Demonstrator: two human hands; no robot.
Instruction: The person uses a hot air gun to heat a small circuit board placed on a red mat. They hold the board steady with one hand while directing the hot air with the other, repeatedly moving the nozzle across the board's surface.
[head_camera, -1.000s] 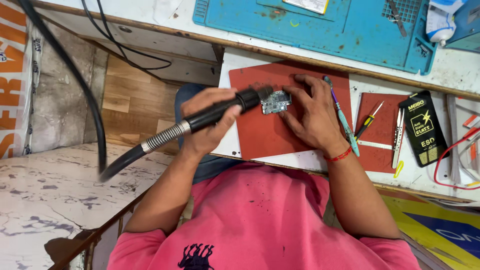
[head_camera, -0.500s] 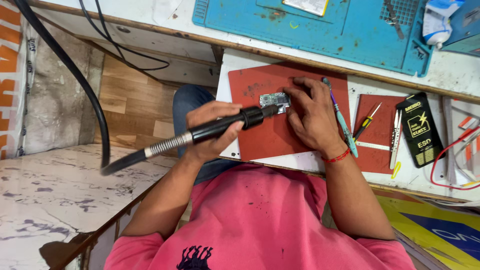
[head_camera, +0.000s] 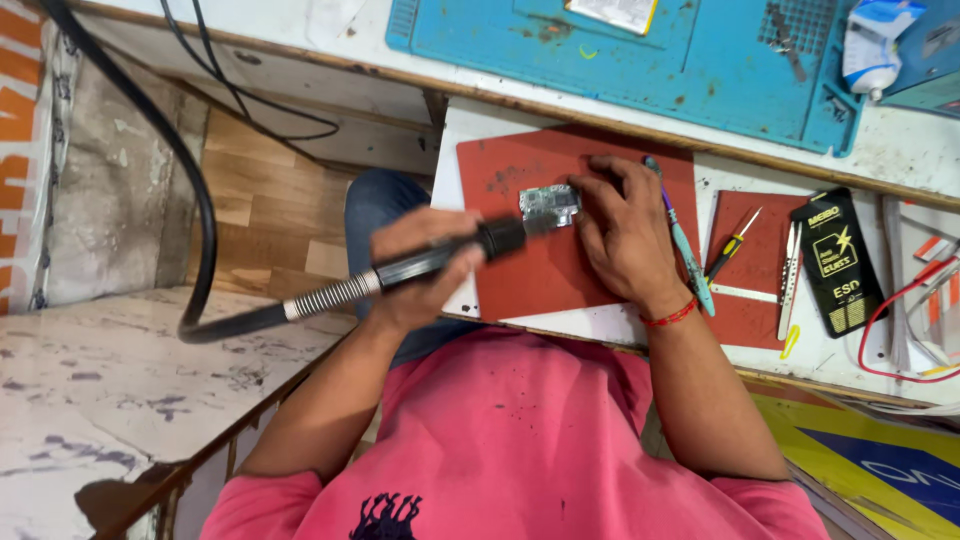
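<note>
Red matting (head_camera: 560, 270) covers the near part of the white surface (head_camera: 620, 325), and the small grey circuit board (head_camera: 548, 203) lies on it near its far edge. The left hand (head_camera: 425, 270) has its fingers wrapped tight around the black handle of a hot-air tool (head_camera: 440, 258), whose nozzle points at the board's near left corner; its ribbed metal collar and thick black hose (head_camera: 200, 230) trail off to the left. The right hand (head_camera: 625, 235) lies flat on the mat, its fingers spread narrow and pressing the right edge of the board, holding nothing else.

Compared with half a second ago, the left hand sits lower and farther from the board, so more of the nozzle shows between hand and board, and the tool lies a little flatter. The board and the right hand have kept their places.

A teal-handled tool (head_camera: 685, 250) lies just beside the right hand. Farther right, a smaller red mat (head_camera: 745, 300) carries a small screwdriver (head_camera: 733, 243), with tweezers (head_camera: 790, 275) at its edge and a black packet (head_camera: 838, 262) beyond. A blue work mat (head_camera: 620, 70) lies across the far side; its moulded compartments hold small parts, too small to tell what they are.
</note>
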